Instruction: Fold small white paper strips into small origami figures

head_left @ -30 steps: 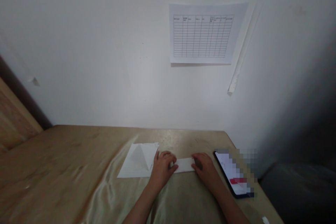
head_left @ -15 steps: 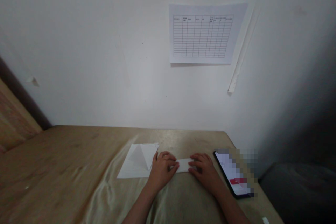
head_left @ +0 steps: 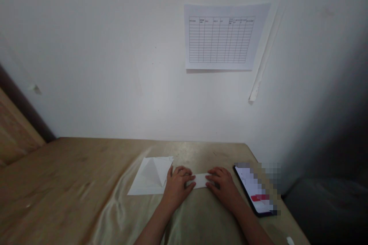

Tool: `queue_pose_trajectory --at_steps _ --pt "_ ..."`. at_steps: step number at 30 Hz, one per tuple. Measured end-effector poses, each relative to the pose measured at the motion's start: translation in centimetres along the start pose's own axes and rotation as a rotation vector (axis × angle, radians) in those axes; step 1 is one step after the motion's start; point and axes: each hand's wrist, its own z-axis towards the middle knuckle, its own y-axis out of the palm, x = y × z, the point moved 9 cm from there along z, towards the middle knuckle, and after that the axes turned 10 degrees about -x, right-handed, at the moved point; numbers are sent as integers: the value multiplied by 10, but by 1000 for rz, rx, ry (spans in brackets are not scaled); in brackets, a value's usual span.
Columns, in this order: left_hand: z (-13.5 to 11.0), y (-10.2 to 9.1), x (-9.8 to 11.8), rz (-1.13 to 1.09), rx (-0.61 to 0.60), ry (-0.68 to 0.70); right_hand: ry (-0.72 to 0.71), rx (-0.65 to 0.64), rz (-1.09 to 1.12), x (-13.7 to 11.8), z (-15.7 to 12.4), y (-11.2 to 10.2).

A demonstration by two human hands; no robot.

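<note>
We've got left hand (head_left: 176, 185) and right hand (head_left: 222, 183) flat, fingers pinning the strip (head_left: 201, 180) to the table (head_left: 71, 168), between sheet (head_left: 149, 178) and phone (head_left: 254, 191); uneven pressure could skew it, and our right wrist might nudge that phone

Tan table (head_left: 71, 168) bears folded paper (head_left: 149, 176), strip (head_left: 201, 180), phone (head_left: 253, 191).
</note>
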Motion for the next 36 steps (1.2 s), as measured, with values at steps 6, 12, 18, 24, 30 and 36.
queue_pose_trajectory --at_steps 6,12,18,24,30,36 --pt "0 1 0 22 4 8 8 0 -16 2 1 2" --pt "0 1 0 50 3 7 19 -5 -14 1 0 2" --pt "0 1 0 56 8 7 16 2 -25 -1 0 1" --pt "-1 0 2 51 16 -5 37 11 -34 1 1 1" --pt "-1 1 5 73 35 -58 45 42 -41 -7 0 -3" --pt "1 3 6 69 33 -89 97 58 -66 -15 1 -7"
